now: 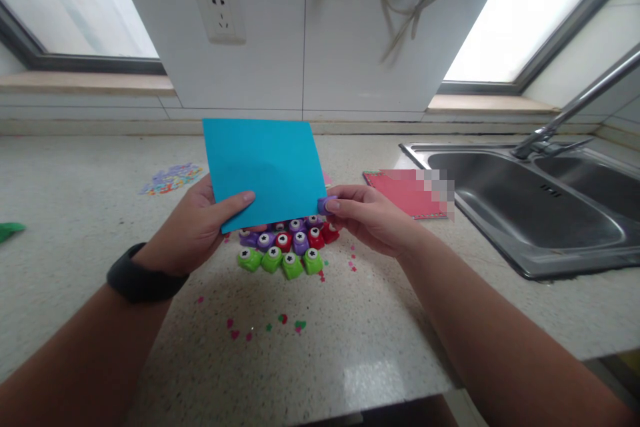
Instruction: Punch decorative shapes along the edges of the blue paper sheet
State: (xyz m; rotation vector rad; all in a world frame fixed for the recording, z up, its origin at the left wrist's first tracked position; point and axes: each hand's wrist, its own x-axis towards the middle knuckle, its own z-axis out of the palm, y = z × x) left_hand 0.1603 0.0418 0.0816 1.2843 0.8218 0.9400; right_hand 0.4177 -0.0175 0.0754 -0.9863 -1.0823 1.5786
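Observation:
My left hand (200, 220) is closed on the lower left edge of a blue sheet of paper (265, 170), thumb on top. At the sheet's lower right corner, my right hand (367, 217) pinches a small purple craft punch (327, 205), which touches the paper's edge. Whether the paper sits inside the punch's slot I cannot tell. Below the sheet, several more craft punches stand in rows on the counter: green ones (273, 259) in front, red ones (283, 242) and purple ones (300, 243) behind. The paper hides part of the back rows.
Punched paper shapes (235, 333) lie scattered on the speckled counter (210, 373), with a pile of confetti (173, 178) at the back left. A red card (405, 193) lies beside the steel sink (480, 177). Something green (10, 231) is at the left edge.

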